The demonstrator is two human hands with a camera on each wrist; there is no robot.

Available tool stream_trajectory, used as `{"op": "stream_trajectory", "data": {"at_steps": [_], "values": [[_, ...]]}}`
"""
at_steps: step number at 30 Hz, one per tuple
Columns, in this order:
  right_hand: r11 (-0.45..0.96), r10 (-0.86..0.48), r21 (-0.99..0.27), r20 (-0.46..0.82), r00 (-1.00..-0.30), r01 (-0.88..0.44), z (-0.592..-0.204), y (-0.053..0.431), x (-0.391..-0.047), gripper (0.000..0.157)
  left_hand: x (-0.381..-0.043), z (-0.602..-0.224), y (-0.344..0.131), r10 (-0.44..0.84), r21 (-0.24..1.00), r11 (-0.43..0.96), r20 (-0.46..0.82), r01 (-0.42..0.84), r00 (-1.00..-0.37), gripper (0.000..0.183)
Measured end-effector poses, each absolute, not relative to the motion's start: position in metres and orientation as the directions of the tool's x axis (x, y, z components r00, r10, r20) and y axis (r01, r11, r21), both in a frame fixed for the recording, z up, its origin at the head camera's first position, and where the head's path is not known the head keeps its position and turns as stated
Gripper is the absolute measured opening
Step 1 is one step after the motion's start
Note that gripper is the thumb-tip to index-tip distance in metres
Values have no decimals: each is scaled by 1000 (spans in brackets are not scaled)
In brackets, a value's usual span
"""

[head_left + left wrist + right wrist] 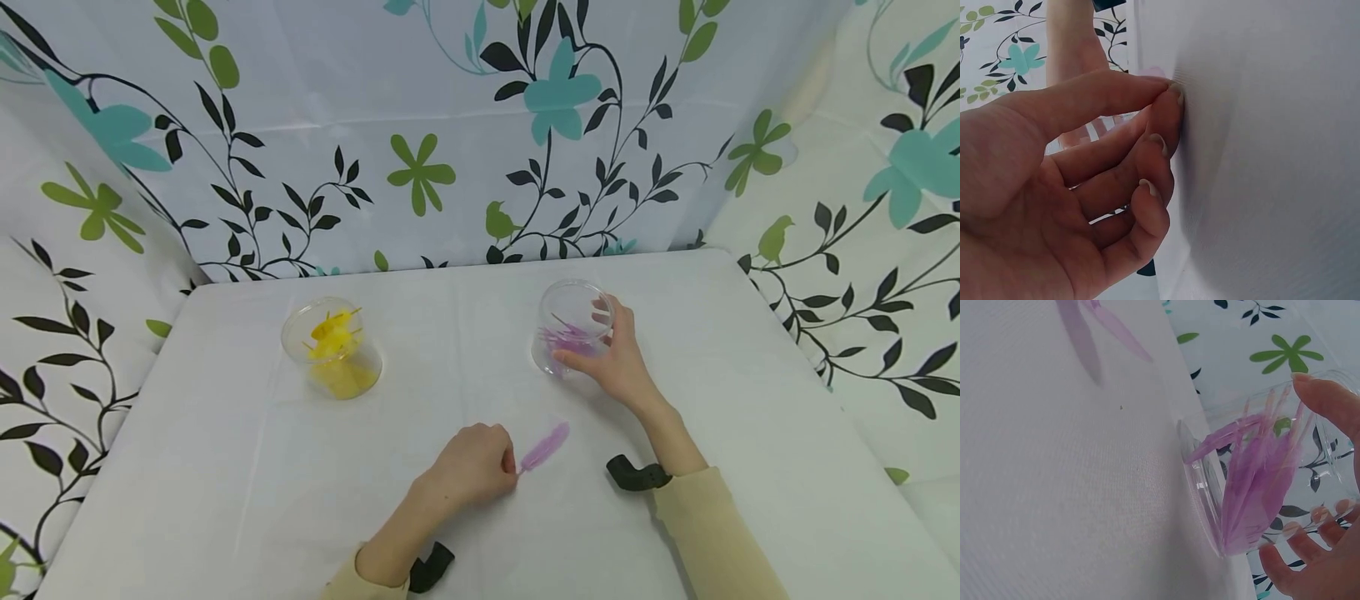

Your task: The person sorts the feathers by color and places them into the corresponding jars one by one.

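Observation:
My left hand (pixel 472 462) is low over the white table, pinching the quill end of a purple feather (pixel 545 446) between thumb and index finger. The feather points away to the upper right; in the right wrist view part of a purple feather (pixel 1121 334) shows above its shadow. With thumb and fingers spread around its side, my right hand (pixel 618 358) grips a clear plastic cup (pixel 1200 481). Several purple feathers (pixel 1260 481) stand inside with their quills up. The left wrist view shows the pinching fingertips (pixel 1175 94) right at the tabletop, the feather mostly hidden.
At the left of the white-covered table (pixel 420 350) stands another clear cup (pixel 288 343), holding yellow feathers (pixel 345 371). A leaf-patterned curtain (pixel 300 108) hangs behind the table and along both sides. Black wrist devices (pixel 633 473) sit at both sleeves.

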State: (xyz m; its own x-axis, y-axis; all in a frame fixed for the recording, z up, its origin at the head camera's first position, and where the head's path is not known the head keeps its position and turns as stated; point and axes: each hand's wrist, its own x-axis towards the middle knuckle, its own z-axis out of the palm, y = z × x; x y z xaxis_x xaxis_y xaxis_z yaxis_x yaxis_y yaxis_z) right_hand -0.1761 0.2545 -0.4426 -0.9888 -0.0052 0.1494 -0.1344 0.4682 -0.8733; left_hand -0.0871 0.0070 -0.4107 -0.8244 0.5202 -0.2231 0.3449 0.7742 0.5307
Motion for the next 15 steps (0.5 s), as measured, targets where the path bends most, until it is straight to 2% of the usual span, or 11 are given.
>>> {"op": "stream_trajectory", "data": {"at_steps": [9,15], "values": [[475,-6,-868,165,-986,-148,-444,256,-176,107,-88,-416,9,506,474,796,-182,376,-843,14],[479,-4,-866,163,-987,-145,-444,255,-177,107,-91,-415,6,505,506,786,-195,354,-841,15]]}}
